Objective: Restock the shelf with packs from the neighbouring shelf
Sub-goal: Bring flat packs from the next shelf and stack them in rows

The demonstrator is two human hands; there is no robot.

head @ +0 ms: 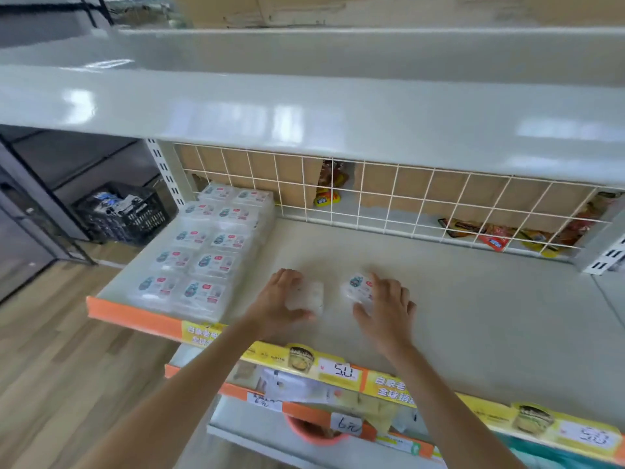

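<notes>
Two small clear-wrapped white packs (306, 294) (355, 287) are being gripped, one per hand, left hand (282, 304) and right hand (385, 308); best squared against the stacked packs (206, 252) at nine o'clock.

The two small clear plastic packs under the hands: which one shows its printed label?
The small clear plastic pack under the right hand shows a blue and red printed label. The pack under the left hand looks plain white from here.

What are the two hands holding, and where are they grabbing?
Each hand holds one small clear pack: left hand grips the left pack by its near-left side, right hand grips the right pack by its right edge.
</notes>
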